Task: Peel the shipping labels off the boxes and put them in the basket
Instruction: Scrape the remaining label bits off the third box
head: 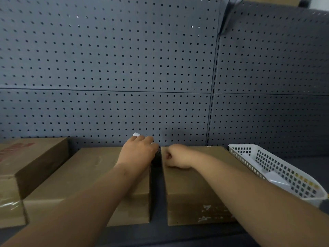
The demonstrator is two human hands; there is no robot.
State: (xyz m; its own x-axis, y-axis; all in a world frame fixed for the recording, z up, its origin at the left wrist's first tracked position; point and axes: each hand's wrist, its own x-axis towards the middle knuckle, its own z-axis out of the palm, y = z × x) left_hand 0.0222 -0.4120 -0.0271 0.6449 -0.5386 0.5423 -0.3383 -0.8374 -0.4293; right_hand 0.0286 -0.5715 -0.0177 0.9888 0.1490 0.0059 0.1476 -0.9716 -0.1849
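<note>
Boxes: three brown cardboard boxes in the lower half of the frame, counted left to right as the left box [26, 168] with red print, the middle box [99, 177] and the right box [197, 184]
Left hand [140, 150]: lies over the far right corner of the middle box, fingers curled shut on a small white label [136, 134] that sticks up above the knuckles at centre frame
Right hand [175, 156]: a closed fist resting on the far left corner of the right box; I cannot tell whether it holds anything
Residue: white torn scraps [206, 212] remain on the front face of the right box, lower right of centre
Basket [238, 150]: one white perforated basket at the right edge, just beside the right box, with pale label sheets [277, 177] lying inside
Labels: one in the left hand, an uncertain number in the basket
Backdrop: grey pegboard [124, 59] fills the upper frame
Risk, sticking: the adhesive could cling to the fingers, so the label may not drop cleanly into the basket
Risk, crossing: the left hand must pass over the right forearm to reach the basket, and a brush could fold the label onto itself
Risk, tipping: the basket sits tilted, so a bump may shift it
</note>
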